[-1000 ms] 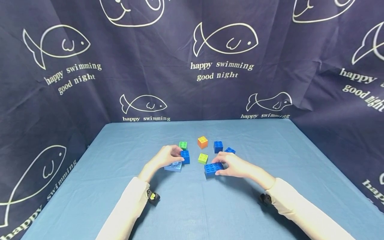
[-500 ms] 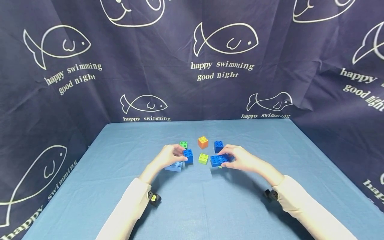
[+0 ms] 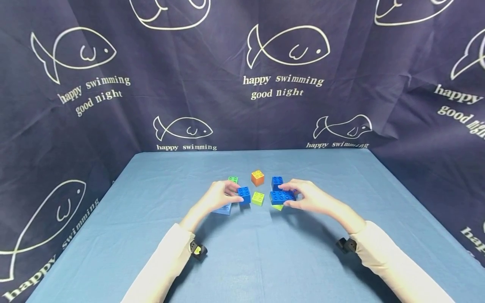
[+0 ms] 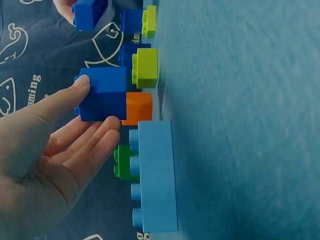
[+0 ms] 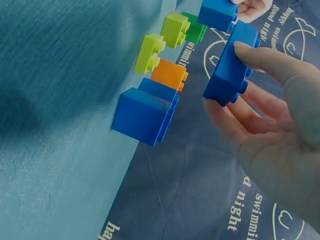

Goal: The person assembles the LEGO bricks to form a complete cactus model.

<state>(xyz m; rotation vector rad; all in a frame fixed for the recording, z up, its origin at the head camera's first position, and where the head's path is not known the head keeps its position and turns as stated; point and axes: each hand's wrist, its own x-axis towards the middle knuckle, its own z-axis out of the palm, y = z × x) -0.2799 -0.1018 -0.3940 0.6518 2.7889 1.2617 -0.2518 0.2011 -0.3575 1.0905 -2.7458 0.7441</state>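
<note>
My left hand (image 3: 219, 194) pinches a square blue toy building brick (image 3: 244, 194) between thumb and fingertips, studs up. In the left wrist view that brick (image 4: 102, 95) hangs off the table. A longer blue brick (image 3: 279, 197) is pinched by my right hand (image 3: 311, 197); the right wrist view shows this long brick (image 5: 230, 65) raised, thumb on one side, fingers on the other. Below it a lime brick (image 3: 278, 207) is partly covered. Under my left hand lies a light blue brick (image 3: 222, 209), seen whole in the left wrist view.
Between the hands sits another lime brick (image 3: 258, 198). Farther back stand an orange brick (image 3: 257, 178), a green brick (image 3: 233, 179) and a blue brick (image 3: 277, 181). One more blue brick (image 5: 140, 117) shows in the right wrist view. A dark printed curtain (image 3: 227, 101) hangs behind the blue table (image 3: 242, 261).
My left hand has carried the square blue brick rightward. The right hand has lifted the long blue brick and shifted it right and away from me, uncovering part of a lime brick.
</note>
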